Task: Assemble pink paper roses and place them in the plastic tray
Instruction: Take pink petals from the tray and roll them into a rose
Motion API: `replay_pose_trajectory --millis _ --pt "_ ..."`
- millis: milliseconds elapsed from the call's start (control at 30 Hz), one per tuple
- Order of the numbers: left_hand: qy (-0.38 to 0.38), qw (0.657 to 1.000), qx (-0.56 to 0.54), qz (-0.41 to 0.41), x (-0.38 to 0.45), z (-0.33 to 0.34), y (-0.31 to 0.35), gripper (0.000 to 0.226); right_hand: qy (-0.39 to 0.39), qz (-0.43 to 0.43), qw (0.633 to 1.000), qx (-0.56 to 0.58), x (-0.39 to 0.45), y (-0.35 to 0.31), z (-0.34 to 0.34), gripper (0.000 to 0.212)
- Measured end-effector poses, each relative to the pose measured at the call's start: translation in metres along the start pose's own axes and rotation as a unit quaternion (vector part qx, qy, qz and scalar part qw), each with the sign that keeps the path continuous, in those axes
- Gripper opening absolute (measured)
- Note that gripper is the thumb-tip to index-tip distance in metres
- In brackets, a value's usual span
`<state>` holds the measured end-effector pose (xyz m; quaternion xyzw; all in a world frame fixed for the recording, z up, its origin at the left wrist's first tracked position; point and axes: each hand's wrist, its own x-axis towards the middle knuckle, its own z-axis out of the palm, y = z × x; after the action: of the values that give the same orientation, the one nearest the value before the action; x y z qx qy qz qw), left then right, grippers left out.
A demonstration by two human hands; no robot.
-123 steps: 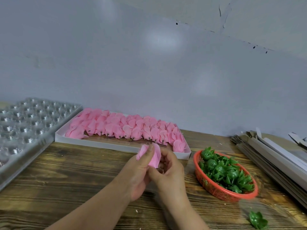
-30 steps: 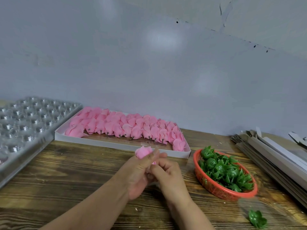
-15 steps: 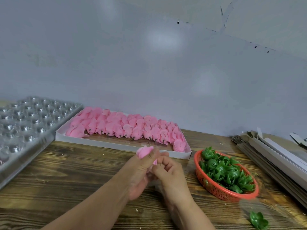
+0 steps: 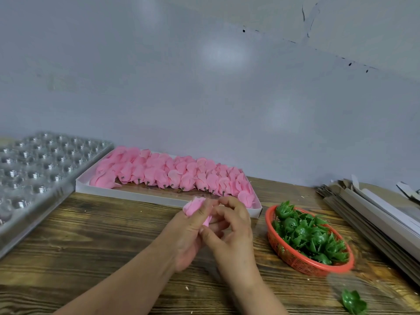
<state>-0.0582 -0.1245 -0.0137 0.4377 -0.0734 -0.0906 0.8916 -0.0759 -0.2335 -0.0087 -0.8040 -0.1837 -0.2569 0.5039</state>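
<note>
A pink paper rose [image 4: 196,206] is held above the wooden table, rolled tight. My left hand [image 4: 190,233] grips it, thumb laid across the petals. My right hand [image 4: 231,228] meets it from the right, fingers curled and pinching the rose's lower part, which is mostly hidden. Behind the hands lies a white flat box [image 4: 145,196] filled with rows of pink petal pieces [image 4: 172,173]. The clear plastic tray [image 4: 34,169] with round cups stands at the left edge.
A red mesh basket [image 4: 293,258] of green plastic calyxes [image 4: 311,235] sits to the right of my hands. One loose green calyx [image 4: 353,303] lies near the front right corner. A stack of flat cardboard pieces [image 4: 372,221] fills the far right. A grey wall closes the back.
Four seconds ago the petals stood loose and wide between my fingers; now they are rolled into a tight bud. Both hands have stayed in about the same place.
</note>
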Motion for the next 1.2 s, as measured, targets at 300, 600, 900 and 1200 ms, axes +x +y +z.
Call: replay_pose_trajectory --millis 300,600,900,1200 --pt "-0.005 1.000 0.004 -0.016 -0.002 0.001 0.000 0.049 -0.033 0.031 0.999 0.014 0.000 -0.006 -0.004 0.041" --pt "0.082 0.981 -0.166 -0.056 -0.001 0.005 0.001 0.040 -0.050 0.114 0.989 0.085 -0.001 -0.006 0.006 0.030" --pt "0.005 0.987 -0.143 -0.075 -0.005 0.010 0.000 0.031 -0.013 0.144 0.965 0.220 -0.001 -0.003 0.006 0.014" --pt "0.004 0.997 -0.047 -0.067 -0.003 0.004 0.005 0.031 -0.049 0.253 0.892 0.372 0.001 0.001 0.006 0.025"
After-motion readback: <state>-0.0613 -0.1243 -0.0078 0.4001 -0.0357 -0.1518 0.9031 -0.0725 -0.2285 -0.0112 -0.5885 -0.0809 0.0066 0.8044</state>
